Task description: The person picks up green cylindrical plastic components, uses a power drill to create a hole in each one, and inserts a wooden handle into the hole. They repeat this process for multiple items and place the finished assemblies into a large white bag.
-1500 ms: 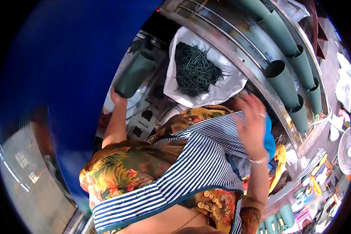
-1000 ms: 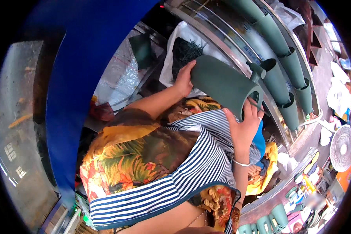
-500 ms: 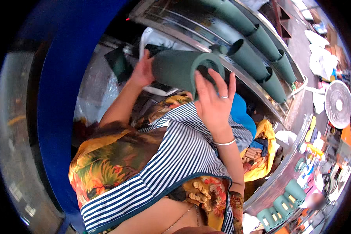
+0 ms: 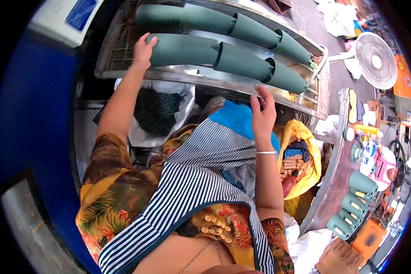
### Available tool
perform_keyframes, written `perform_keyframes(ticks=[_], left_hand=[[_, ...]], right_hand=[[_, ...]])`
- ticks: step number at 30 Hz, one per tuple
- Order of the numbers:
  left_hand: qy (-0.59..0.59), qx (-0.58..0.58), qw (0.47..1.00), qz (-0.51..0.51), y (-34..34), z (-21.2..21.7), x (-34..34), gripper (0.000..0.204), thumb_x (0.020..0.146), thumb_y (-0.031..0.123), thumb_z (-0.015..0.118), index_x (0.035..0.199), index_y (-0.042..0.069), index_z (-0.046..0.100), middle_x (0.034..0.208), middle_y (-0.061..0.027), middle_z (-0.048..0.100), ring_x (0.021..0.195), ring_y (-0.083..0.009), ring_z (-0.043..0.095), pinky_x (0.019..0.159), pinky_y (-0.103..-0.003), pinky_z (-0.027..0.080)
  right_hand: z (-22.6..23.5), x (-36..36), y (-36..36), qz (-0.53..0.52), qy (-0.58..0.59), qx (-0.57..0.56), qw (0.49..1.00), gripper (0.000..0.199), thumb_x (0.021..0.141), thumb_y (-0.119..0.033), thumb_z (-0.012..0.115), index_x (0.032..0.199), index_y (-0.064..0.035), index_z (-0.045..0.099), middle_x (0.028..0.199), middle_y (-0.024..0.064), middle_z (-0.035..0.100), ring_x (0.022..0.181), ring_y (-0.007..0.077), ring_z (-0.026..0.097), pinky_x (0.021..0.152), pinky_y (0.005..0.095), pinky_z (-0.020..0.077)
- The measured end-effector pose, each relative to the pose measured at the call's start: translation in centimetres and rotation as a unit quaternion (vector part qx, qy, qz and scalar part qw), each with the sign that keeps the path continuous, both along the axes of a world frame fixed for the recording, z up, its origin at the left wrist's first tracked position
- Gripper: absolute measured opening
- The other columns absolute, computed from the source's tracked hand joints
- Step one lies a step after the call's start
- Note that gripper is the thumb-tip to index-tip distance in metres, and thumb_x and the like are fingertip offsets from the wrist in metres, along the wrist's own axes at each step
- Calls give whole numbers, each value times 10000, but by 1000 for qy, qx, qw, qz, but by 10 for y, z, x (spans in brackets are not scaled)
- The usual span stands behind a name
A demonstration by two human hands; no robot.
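Two rows of dark green tapered plastic pots lie on their sides, nested end to end, on a metal-framed rack in front of me. My left hand (image 4: 144, 52) grips the left end of the nearer row's leftmost green pot (image 4: 182, 50), with the thumb over its edge. That pot's right end meets the middle pot (image 4: 243, 64), and another pot (image 4: 287, 77) follows. My right hand (image 4: 264, 114) is raised just below the rack's near rail, fingers apart and nothing in it. The farther row (image 4: 205, 19) lies behind, parallel to the near one.
Below the rack sits a white sack (image 4: 187, 91) of dark green scraps (image 4: 157, 109). A yellow bag (image 4: 313, 171) with brown pieces stands at my right. Farther right are a white fan (image 4: 376, 59), a table (image 4: 324, 201) with upright green pots (image 4: 354, 205), and a person (image 4: 384, 166).
The pot held between both hands has moved away from my body onto the rack, into the near row. My right hand has come off it. My view has shifted toward the rack.
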State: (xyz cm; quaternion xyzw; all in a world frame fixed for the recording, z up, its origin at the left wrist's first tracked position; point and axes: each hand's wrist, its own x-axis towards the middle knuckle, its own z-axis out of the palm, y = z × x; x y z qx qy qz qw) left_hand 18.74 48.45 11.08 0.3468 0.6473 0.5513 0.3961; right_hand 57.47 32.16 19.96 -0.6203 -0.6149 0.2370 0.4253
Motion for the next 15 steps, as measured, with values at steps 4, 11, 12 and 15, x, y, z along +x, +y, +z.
perform_keyframes(ticks=[4,11,12,15], left_hand=[[37,-31,998,-34,47,-42,0,596,861,212,721,1360,-20,495,1290,-190,579,1124,-259,578,937,-373,462],[82,-127,987,-62,51,-58,19,548,913,211,653,1392,14,475,1369,-166,525,1238,-256,509,1020,-376,397],[107,-112,985,-78,50,-68,8,540,919,199,644,1394,11,471,1374,-167,522,1246,-254,503,1029,-362,387],[125,-128,981,-76,48,-76,-1,554,919,192,647,1407,15,452,1411,-157,492,1296,-248,462,1068,-349,348]], right_hand=[[-17,89,5,-55,21,-54,997,305,905,-160,632,1183,-37,606,1139,119,640,1055,252,611,914,353,472],[-41,256,125,-56,-201,-26,978,305,869,-194,653,1133,-46,624,1066,148,633,964,297,599,867,381,473],[-54,279,153,-69,-201,-46,976,327,861,-226,665,1128,-41,629,1068,151,634,962,293,604,863,381,476],[-106,349,246,-124,-153,-148,969,479,819,-332,719,1156,-1,636,1162,181,634,1049,255,610,897,360,479]])
